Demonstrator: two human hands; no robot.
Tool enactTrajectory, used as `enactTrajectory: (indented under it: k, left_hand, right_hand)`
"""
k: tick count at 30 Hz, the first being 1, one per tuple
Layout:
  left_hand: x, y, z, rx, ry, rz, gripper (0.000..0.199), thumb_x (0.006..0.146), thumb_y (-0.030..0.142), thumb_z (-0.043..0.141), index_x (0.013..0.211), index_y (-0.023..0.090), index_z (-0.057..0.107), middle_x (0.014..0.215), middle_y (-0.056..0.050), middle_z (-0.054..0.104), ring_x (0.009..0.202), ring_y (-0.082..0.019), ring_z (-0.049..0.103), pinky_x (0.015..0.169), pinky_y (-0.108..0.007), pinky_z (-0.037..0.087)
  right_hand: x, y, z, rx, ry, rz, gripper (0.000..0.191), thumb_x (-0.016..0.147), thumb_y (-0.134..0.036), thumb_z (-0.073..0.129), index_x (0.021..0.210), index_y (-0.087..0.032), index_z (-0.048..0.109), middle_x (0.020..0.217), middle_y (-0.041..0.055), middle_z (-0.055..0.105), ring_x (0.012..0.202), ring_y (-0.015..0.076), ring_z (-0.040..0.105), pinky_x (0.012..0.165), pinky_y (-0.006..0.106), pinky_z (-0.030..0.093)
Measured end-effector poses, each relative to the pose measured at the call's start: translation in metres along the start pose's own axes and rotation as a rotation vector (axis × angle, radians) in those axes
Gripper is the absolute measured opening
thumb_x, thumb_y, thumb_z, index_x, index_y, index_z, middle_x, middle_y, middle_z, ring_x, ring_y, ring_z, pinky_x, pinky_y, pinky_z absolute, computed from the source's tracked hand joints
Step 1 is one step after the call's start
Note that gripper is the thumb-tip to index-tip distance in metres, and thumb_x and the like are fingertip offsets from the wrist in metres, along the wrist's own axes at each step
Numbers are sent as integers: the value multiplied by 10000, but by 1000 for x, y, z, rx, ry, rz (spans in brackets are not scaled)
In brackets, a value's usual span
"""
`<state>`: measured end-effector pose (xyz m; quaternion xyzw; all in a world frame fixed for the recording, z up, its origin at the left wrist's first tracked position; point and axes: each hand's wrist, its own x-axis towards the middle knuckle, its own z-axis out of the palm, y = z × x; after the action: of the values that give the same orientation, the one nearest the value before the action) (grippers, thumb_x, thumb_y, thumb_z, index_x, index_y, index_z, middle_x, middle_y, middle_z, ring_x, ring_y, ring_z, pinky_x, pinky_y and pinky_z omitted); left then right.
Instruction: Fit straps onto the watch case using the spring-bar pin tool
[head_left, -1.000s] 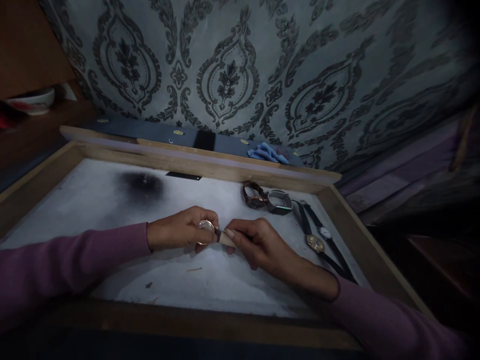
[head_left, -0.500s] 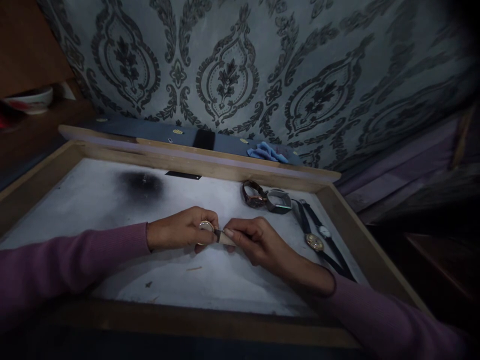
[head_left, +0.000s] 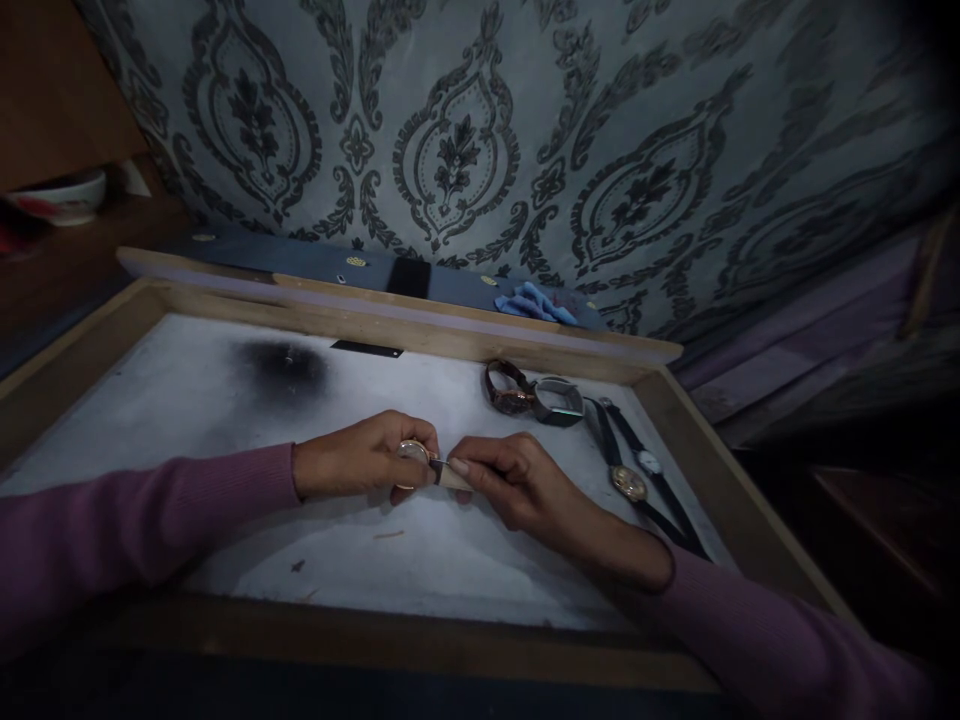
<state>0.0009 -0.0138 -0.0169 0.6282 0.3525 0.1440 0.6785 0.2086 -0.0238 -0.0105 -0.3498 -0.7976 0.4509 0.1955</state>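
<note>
Above the near half of the wooden tray (head_left: 450, 334), a round gold-rimmed watch (head_left: 412, 453) is held in the left hand (head_left: 367, 458), its case partly covered; the strap (head_left: 453, 478) is pinched by the right hand (head_left: 525, 485), which is extended from the near right corner. Along the right edge, two dark-strapped watches (head_left: 628, 484) are laid. Near the far right corner, a brown watch (head_left: 511, 402) and a grey watch (head_left: 559, 412) are placed.
</note>
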Motion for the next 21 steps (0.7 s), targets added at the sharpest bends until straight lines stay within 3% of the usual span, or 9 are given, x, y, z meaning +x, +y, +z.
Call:
enactTrajectory:
  k: [21]
  left_hand:
    - [-1,4,2,19,43,-27,134,720,285,544,773,178,484,528,59,518,505,-90,444,513,-222,316]
  right_hand:
    - [-1,3,1,12,-2,74,367,957,-343,443,704,-127,597,541,-24,498,421,53,364,420,190,280]
